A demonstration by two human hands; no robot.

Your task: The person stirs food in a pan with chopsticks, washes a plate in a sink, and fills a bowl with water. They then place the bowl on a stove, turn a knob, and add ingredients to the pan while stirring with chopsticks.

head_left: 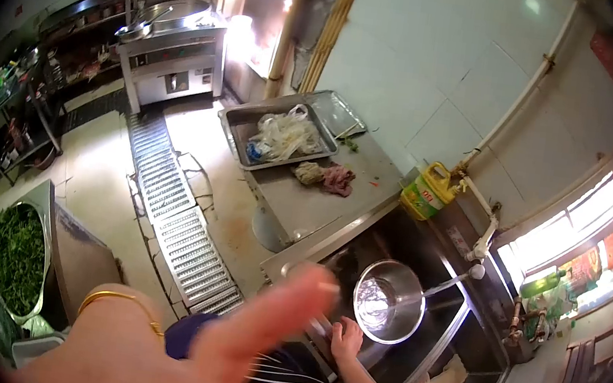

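Note:
Close to the camera, blurred, my left hand (155, 368) is raised with a gold bracelet at its wrist. One digit stretches out toward the right; the other fingers are out of view, and nothing shows in this hand. At the front edge of the metal sink (341, 253), my right hand (347, 340) rests with its fingers loosely bent, holding nothing I can see. Just beyond it a round steel bowl (414, 312) stands in the sink, apart from the fingers. Water runs from the tap (476, 272) into the bowl.
A metal tray (234, 125) with plastic bags and two crumpled rags (337, 180) are on the counter left of the sink. A yellow jug (429, 191) stands by the wall. Leafy greens (15, 255) fill a container at far left. A floor grate (169, 190) runs toward the stove (173, 60).

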